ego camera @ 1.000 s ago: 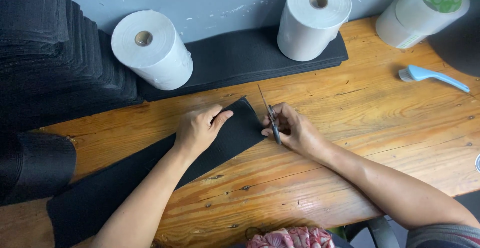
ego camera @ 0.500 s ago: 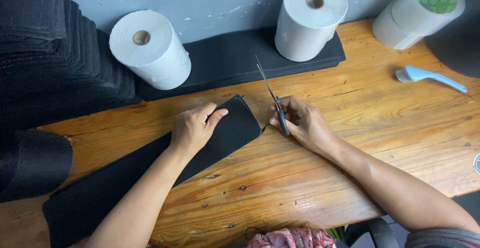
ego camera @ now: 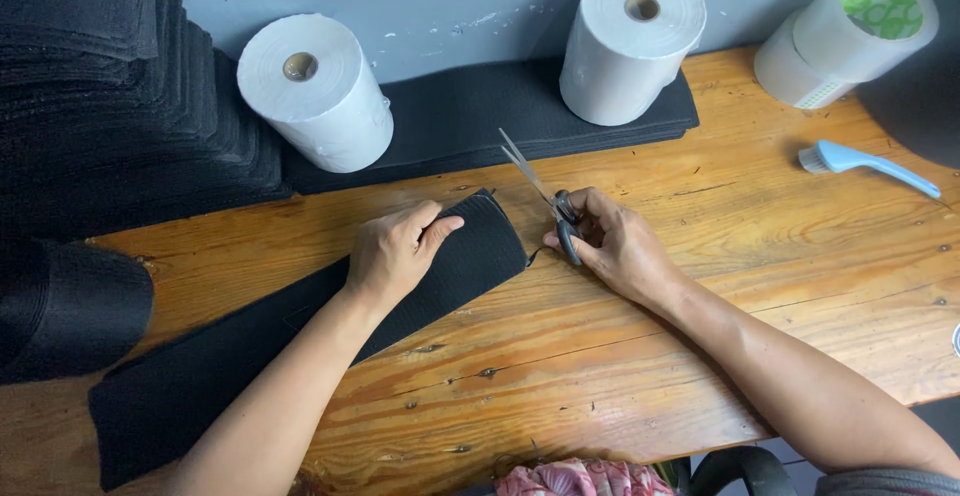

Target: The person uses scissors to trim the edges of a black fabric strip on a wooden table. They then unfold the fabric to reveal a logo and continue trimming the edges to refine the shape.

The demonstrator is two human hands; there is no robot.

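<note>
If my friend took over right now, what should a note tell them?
Left hand: flat on the black strip, pressing near its rounded end.
Right hand: holds the scissors, blades open, pointing up and away, just right of the strip end, off the fabric.
The strip lies slantwise on the wooden table.
Done: the strip end looks rounded.
Left: cannot tell whether more trimming is needed; a thin thread seems to hang at the end.
</note>
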